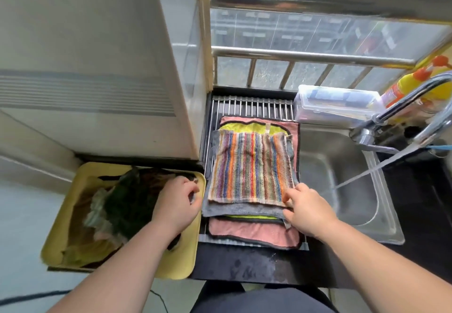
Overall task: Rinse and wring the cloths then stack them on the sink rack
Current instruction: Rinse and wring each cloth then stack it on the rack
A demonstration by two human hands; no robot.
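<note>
Leftmost, tray (73, 185): yellow, just left of the rack, heaped with crumpled cloths (117, 205).
Left hand (176, 202): over the tray's right edge, grip closed on a dark cloth (194, 180).
Sink rack (244, 104): carries a flat stack, with the striped cloth (252, 168) on top, a grey cloth (244, 211) under it and a pink cloth (252, 233) at the bottom.
Right hand (308, 210): grip pinching the striped cloth's near right corner.
Sink (342, 166): steel, just right of the rack.
Tap (391, 112): running, water (367, 173) streaming into the basin.

Striped cloth (252, 168) flat atop stacked cloths (254, 233) on sink rack (249, 103); crumpled cloths (122, 205) heaped in yellow tray (181, 261).
</note>
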